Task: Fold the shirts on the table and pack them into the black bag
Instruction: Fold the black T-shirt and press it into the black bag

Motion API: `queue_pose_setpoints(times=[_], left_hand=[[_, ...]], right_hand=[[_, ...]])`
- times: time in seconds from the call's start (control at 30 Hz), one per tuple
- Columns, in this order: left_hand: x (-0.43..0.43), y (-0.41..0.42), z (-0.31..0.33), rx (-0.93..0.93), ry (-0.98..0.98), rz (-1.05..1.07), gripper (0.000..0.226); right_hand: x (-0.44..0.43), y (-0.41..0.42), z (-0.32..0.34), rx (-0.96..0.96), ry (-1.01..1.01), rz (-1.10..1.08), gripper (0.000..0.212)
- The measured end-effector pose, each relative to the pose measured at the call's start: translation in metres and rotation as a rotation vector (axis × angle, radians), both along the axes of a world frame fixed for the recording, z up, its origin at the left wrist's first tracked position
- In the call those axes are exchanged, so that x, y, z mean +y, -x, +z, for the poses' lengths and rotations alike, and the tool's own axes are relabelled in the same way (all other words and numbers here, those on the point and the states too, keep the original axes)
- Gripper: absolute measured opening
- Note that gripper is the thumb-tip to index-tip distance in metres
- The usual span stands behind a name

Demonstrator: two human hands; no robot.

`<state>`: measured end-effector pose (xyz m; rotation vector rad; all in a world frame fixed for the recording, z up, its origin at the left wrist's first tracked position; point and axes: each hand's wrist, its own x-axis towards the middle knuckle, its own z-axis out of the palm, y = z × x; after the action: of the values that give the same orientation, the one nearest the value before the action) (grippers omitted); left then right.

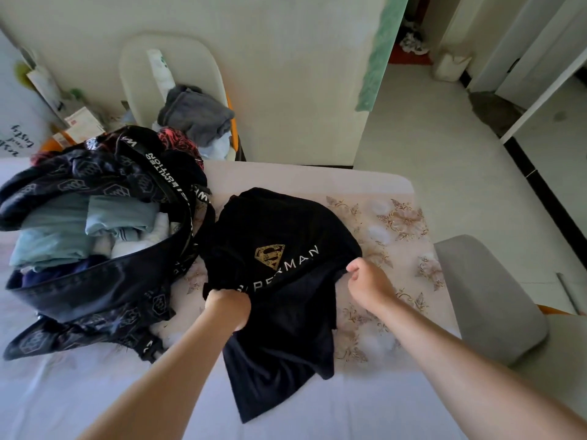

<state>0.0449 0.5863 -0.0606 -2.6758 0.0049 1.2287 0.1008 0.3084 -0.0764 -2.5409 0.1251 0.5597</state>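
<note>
"On the table (95,392), what takes up the most room?"

"The black bag (104,290), over on the left side. It lies open, its patterned flap spread out toward the near edge, and folded clothes (63,230) in pale blue and white fill it to the rim."

"And the shirt?"

"A black shirt (279,223) lies just to the right of the bag, on the flowered cloth (397,223) that covers that part of the table. It is bunched, not flat. A gold S badge and white SUPERMAN lettering face up, and its lower part trails toward the person."

"Anything beyond the table?"

"A grey chair (486,300) at the right edge. Behind the bag is a white chair (139,58) with a heap of grey and blue clothes (197,119) on it."

"Now the hands."

"Both have hold of the shirt. The left hand (227,308) is a fist with cloth bunched in it, at the shirt's left side by the lower line of lettering. The right hand (368,282) has its fingers curled round the shirt's right edge. They are apart, with the printed chest between them."
</note>
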Motion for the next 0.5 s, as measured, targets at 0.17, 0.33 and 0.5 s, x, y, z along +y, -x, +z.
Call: queue_pose_setpoints(times=[0.17,0.33,0.5], left_hand=[[-0.033,0.01,-0.007,-0.422,0.529,0.327,0.023],[-0.088,0.03,-0.031,-0.266,0.444,0.188,0.073],[-0.073,0.026,-0.05,-0.41,0.529,0.291,0.025]], right_hand=[[-0.004,0.003,-0.029,-0.157,0.109,0.323,0.048],[0.003,0.002,-0.043,-0.328,0.194,0.517,0.057],[0.009,-0.006,-0.051,-0.262,0.229,0.699,0.055]])
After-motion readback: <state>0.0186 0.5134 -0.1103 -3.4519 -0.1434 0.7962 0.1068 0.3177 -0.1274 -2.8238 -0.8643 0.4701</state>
